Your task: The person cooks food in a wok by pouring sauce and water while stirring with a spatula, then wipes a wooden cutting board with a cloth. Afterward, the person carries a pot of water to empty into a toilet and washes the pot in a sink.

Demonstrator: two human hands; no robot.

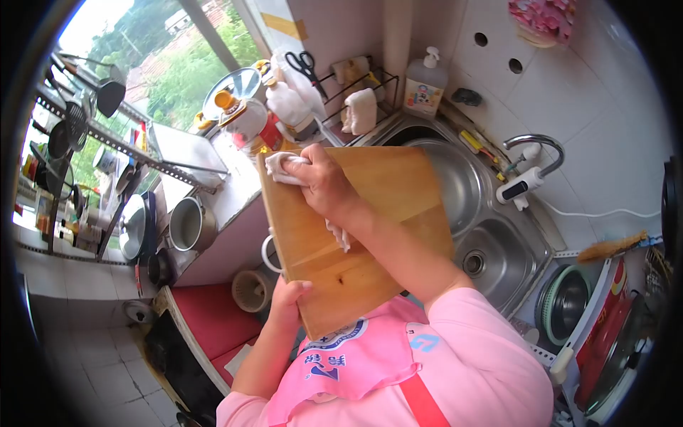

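Observation:
A wooden cutting board (398, 188) is held up, tilted, in front of my body and partly over the sink. My left hand (290, 297) grips its lower left edge, thumb on the face and the other fingers hidden behind. Across the board reaches my right hand (326, 183), closed on a white cloth (283, 169) pressed against the upper left corner. A loose end of that cloth hangs out below the wrist. A white loop (269, 254) shows at the board's left edge; I cannot tell what it belongs to.
Right of the board is a double steel sink (501, 249) with a faucet (523, 183). A soap bottle (425, 82) and a wire rack (388, 82) stand behind. Bottles crowd the windowsill, near a pot (191, 224). Bowls (565, 302) sit at lower right.

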